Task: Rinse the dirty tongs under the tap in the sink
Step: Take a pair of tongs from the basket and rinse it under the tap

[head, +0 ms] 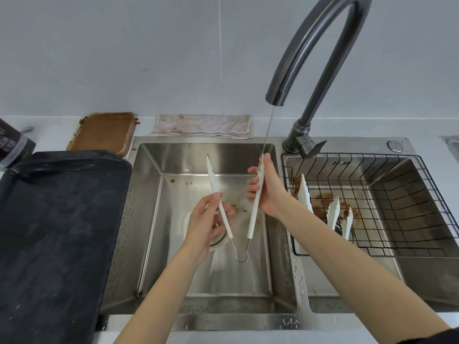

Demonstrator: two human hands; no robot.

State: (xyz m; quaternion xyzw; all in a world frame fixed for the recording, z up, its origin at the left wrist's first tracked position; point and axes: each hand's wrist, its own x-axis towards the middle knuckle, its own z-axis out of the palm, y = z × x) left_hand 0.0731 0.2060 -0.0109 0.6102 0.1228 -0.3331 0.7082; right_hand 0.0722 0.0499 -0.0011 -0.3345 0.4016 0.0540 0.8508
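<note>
White tongs (253, 219) with a wire hinge loop are spread in a V over the left sink basin (154, 219). My left hand (203, 224) pinches the left arm of the tongs near its middle. My right hand (267, 189) grips the right arm near its tip. A thin stream of water falls from the dark curved tap (298, 60) onto the top of the right arm, by my right thumb. Brown specks lie on the basin floor near the drain.
A wire rack (402, 189) in the right basin holds several dirty white tongs (332, 214) with brown smears. A black tray (54, 232) lies on the left counter, a brown-stained tray (104, 130) and a stained cloth (203, 125) behind the sink.
</note>
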